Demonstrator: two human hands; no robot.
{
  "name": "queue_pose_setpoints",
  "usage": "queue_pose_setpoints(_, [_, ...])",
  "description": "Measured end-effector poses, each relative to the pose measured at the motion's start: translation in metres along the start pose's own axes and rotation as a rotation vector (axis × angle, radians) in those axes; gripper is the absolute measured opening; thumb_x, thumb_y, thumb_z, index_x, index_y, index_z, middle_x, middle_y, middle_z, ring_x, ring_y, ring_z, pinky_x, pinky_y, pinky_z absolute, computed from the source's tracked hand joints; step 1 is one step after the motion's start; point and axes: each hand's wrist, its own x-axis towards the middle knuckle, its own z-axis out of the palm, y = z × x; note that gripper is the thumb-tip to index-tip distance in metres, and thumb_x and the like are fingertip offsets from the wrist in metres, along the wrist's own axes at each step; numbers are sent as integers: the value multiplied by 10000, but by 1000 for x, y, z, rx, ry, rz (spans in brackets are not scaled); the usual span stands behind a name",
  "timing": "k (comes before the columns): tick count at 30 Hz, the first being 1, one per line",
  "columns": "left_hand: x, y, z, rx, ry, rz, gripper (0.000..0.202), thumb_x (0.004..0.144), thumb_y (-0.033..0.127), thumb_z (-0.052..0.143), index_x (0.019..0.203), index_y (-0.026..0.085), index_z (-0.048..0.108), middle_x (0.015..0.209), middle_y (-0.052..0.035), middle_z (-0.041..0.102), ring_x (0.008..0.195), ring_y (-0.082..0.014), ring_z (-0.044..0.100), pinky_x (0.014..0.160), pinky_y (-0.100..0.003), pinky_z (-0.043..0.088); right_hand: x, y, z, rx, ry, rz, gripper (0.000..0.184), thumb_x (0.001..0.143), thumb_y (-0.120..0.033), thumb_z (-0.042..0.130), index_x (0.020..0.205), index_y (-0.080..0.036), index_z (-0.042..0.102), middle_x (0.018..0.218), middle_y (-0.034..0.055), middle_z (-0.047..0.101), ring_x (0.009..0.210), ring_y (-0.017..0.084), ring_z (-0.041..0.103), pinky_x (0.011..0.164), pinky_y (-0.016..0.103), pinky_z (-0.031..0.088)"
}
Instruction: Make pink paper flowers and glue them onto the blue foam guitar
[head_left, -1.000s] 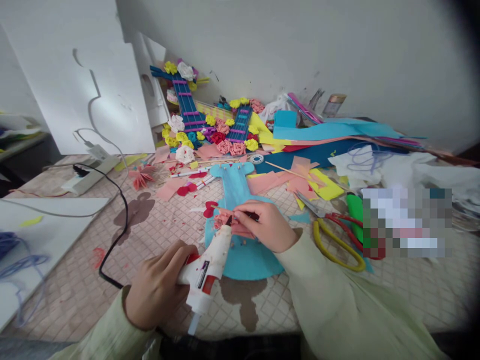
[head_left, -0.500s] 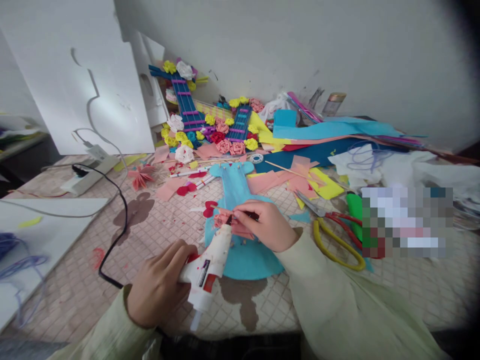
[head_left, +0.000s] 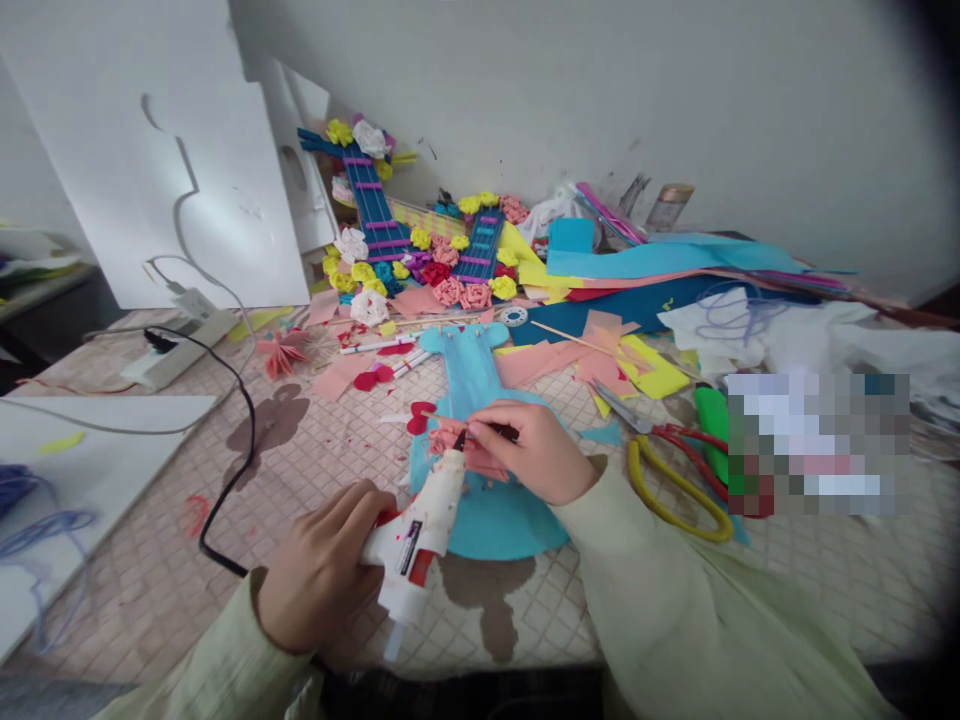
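My left hand [head_left: 319, 575] is wrapped round a white glue gun [head_left: 420, 525], its nozzle pointing at a pink paper flower [head_left: 459, 447]. My right hand [head_left: 534, 448] pinches a thin dark stick and presses the pink flower against a light-blue guitar-shaped cutout [head_left: 480, 440] lying flat on the table. A small red heart piece [head_left: 420, 416] lies just left of the flower.
Yellow-handled scissors [head_left: 671, 485] and red-handled ones lie to the right. Finished blue guitars with paper flowers [head_left: 409, 250] lean at the back wall. Coloured sheets [head_left: 660, 270] pile at the back right. A black cord [head_left: 225, 480] runs to a white power strip [head_left: 176, 350] at left.
Almost nothing differs; the glue gun nozzle sits slightly lower and my left hand has shifted a little toward me.
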Motion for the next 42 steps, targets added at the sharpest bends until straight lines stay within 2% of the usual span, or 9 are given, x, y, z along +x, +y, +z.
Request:
queue_pose_setpoints(7, [-1, -1, 2, -7, -18, -18, 226, 673, 44, 364, 823, 174, 471, 714, -24, 536, 620, -145, 516, 535, -240, 407, -1, 0, 0, 8, -27, 0, 200, 817, -195, 470, 748, -174, 656, 801, 23, 652, 717, 128, 576, 652, 239, 420])
queue_pose_setpoints(18, [-4, -6, 1, -18, -42, -40, 208, 685, 56, 387, 837, 174, 464, 731, -25, 528, 624, -147, 506, 548, -250, 408, 0, 1, -1, 29, -33, 12, 196, 814, -197, 474, 761, -166, 659, 793, 26, 654, 716, 129, 579, 651, 235, 420])
queue_pose_setpoints(42, [-5, -9, 1, 29, 53, -43, 163, 724, 115, 386, 825, 175, 499, 723, -28, 562, 620, -144, 536, 535, -237, 418, 0, 0, -1, 48, 6, 58, 165, 783, -191, 501, 768, -171, 663, 788, 29, 669, 721, 141, 597, 665, 250, 444])
